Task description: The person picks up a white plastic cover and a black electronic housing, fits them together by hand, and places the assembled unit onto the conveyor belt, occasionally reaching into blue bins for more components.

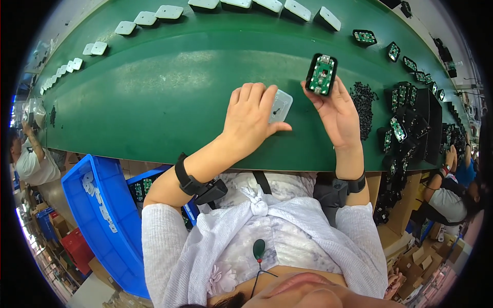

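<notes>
While the right hand (341, 117) holds a black case (311, 76), its green board (324, 78) facing up, the left hand (250, 114) curls over a pale cover (282, 104) — whether it grips that or just rests there, I cannot tell. Cover and case sit apart, both over the table (174, 113), the case farther right. The step in hand looks like handling 2 parts, 1 per hand; the next move would seem to call for a sure hold on both. At lower left, a blue bin (121, 251) holds white pieces (90, 185) — beside it, a second bin (149, 174) holds green boards (148, 184).
</notes>
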Tool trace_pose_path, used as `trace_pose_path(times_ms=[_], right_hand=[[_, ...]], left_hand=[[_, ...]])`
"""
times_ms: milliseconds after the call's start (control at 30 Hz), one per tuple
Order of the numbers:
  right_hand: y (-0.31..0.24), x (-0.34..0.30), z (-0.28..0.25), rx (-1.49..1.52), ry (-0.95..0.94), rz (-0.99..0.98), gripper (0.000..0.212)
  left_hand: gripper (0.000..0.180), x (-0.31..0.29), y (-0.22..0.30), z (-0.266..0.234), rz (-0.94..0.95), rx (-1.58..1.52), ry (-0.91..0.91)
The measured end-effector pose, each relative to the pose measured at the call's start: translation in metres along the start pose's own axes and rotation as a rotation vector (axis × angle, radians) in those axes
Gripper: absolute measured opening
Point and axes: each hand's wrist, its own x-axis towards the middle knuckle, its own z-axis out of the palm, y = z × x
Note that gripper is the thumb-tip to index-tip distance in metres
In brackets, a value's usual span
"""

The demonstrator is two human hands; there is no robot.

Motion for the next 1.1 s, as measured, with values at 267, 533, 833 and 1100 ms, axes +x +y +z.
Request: trace_pose_path(times_ms=[267, 533, 833, 1100], right_hand=[[0.003, -0.012, -0.006, -0.151, 0.073, -0.003, 0.038], [-0.001, -0.016, -0.003, -0.197, 0.11, -0.016, 0.038], [0.016, -0.023, 0.031, -0.704, 0.034, -0.114, 0.035], [0.035, -0.012, 0.052, -1.507, -0.122, -0.501, 0.033]], left_hand=[[0.054, 0.02, -0.014, -0.013, 0.395, 0.222, -0.188], [0.049, 0.002, -0.031, -0.031, 0.438, 0.335, -0.297], [0.035, -0.008, -0.048, -0.021, 0.164, 0.264, -0.006], [0.049, -0.015, -0.056, -0.034, 0.056, -0.19, -0.024]])
